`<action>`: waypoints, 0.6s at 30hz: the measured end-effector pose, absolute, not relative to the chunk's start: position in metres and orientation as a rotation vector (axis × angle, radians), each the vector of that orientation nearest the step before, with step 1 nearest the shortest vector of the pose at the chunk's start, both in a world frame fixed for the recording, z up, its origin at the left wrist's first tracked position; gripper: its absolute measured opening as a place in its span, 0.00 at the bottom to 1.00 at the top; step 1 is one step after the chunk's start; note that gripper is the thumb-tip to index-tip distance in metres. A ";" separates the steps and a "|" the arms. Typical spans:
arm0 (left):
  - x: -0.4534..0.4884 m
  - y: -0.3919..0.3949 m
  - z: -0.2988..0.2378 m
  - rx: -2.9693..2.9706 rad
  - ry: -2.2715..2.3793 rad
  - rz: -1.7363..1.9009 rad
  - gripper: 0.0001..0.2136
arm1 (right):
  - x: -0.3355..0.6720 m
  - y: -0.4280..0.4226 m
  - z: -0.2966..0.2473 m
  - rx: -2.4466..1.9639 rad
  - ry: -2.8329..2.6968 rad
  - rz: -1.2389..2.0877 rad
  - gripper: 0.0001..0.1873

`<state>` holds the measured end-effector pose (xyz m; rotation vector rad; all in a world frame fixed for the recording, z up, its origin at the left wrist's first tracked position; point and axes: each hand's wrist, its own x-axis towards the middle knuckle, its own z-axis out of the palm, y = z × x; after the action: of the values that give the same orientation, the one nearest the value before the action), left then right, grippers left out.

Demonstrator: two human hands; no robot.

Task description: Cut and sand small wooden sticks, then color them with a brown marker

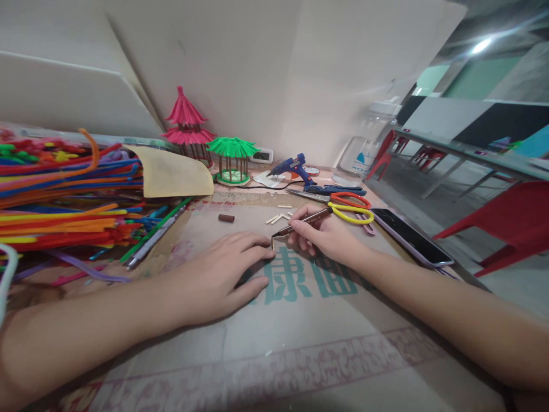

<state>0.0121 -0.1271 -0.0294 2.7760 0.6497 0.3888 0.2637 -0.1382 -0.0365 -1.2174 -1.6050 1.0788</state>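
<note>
My right hand [328, 237] grips a brown marker pen [306, 222], its tip pointing left and down. The tip meets the upper end of a short thin stick [273, 244], which is partly dark. My left hand [240, 266] rests palm down on the board with fingers stretched and thumb apart. Its fingertips lie at the left side of that stick, seemingly against it. Several short pale sticks [279, 217] are scattered just beyond the pen. A brown pen cap [226, 218] lies farther left on the board.
Bundles of coloured pipe cleaners [64, 189] fill the left side. Behind stand a pink-roofed model pavilion [189, 123] and a green-roofed one [232, 154]. A blue glue gun [295, 167], scissors [349, 207], a clear bottle [358, 154] and a phone [409, 234] stand or lie to the right.
</note>
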 end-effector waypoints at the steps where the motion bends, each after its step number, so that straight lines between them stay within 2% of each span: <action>1: 0.012 -0.127 -0.029 2.775 0.650 0.388 0.17 | 0.264 -0.138 -0.037 -1.216 -1.600 1.077 0.20; 18: 0.012 -0.127 -0.029 2.768 0.645 0.408 0.17 | 0.263 -0.139 -0.033 -1.221 -1.612 1.092 0.18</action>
<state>0.0121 -0.1269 -0.0292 2.7676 0.6451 0.4083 0.2634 -0.1392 -0.0335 -1.2206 -1.6117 1.0916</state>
